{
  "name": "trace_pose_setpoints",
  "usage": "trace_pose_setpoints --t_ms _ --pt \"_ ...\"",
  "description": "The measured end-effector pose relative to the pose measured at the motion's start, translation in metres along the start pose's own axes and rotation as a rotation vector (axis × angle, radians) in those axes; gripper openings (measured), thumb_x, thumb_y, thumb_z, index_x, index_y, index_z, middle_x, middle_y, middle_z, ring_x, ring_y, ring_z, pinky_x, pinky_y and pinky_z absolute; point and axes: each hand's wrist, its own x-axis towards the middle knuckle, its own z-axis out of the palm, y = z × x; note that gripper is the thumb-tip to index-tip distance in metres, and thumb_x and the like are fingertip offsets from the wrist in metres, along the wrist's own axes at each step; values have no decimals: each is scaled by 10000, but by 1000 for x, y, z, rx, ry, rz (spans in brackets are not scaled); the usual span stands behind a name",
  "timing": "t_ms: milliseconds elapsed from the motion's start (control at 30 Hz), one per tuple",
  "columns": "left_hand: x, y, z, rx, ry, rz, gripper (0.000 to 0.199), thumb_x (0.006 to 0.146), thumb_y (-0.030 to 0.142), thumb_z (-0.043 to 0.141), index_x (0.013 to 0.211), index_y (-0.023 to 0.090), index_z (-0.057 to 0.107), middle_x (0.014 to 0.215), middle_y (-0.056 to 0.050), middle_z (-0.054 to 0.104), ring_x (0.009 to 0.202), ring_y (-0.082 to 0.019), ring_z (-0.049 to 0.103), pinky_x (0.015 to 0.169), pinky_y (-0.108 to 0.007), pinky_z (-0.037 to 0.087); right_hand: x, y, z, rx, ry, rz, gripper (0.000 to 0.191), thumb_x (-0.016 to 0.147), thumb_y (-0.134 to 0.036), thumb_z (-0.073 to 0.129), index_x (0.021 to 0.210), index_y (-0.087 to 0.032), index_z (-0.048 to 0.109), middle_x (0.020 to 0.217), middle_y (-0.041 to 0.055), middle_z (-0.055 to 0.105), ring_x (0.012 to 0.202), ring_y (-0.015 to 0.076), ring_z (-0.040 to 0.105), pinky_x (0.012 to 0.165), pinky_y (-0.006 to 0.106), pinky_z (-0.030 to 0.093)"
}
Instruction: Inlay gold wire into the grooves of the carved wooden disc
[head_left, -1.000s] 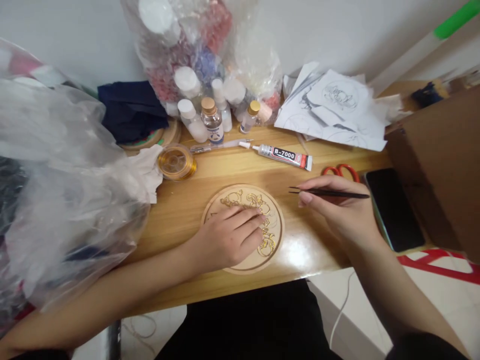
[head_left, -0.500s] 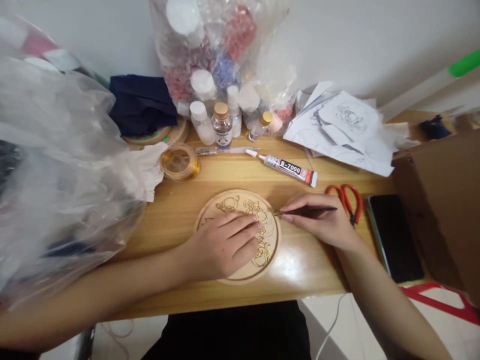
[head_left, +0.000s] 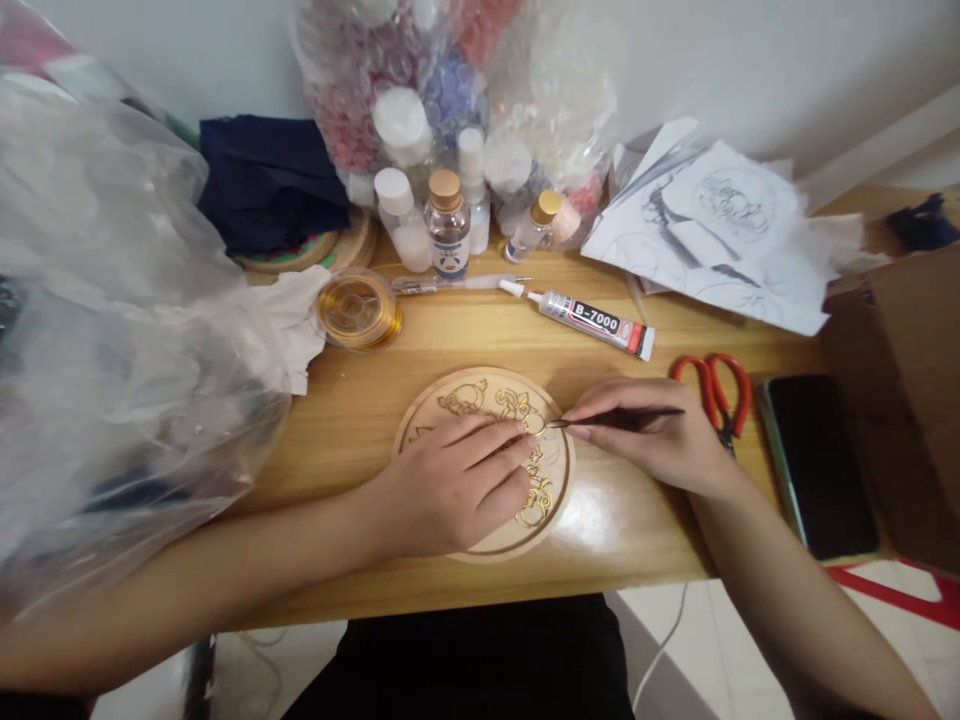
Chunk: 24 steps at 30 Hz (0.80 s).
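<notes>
The wall (head_left: pixel 697 60) at the rear is plain and pale grey, the table (head_left: pixel 465 335) before it is of yellowish wood with visible grain and a glossy top bearing one bright glare (head_left: pixel 589 520) near its front edge, and the floor (head_left: pixel 731 650) below is light tile.

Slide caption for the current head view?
Left hand on a round wooden board with gold line designs, right hand holding tweezers at its rim.

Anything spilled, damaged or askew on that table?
No spill or damage shows around the disc. Only the papers look askew: a crooked, uneven heap at the back right, beyond the glue.
</notes>
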Motion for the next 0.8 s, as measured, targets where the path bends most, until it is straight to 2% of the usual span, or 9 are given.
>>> trace_pose_setpoints --t_ms 300,533,800 --pt "-1 1 -1 -10 -14 -4 88 872 141 528 886 128 614 1090 -91 695 1060 -217 628 902 -377 511 0 1 0 3 12 0 89 729 -262 737 804 -214 731 758 18 728 690 135 675 576 233 548" --pt "-1 -1 1 -21 3 -5 68 855 130 556 894 124 612 1071 -88 698 1044 -218 630 887 -383 515 0 -1 -1 29 -49 5 78 734 -268 732 810 -248 735 774 6 730 715 145 680 622 257 560" --pt "-1 0 0 -9 7 -14 77 871 145 544 889 135 617 1072 -72 702 1043 -203 636 904 -362 514 0 2 0 6 -43 -2 79 744 -263 729 819 -238 732 792 16 729 737 149 678 613 257 546"
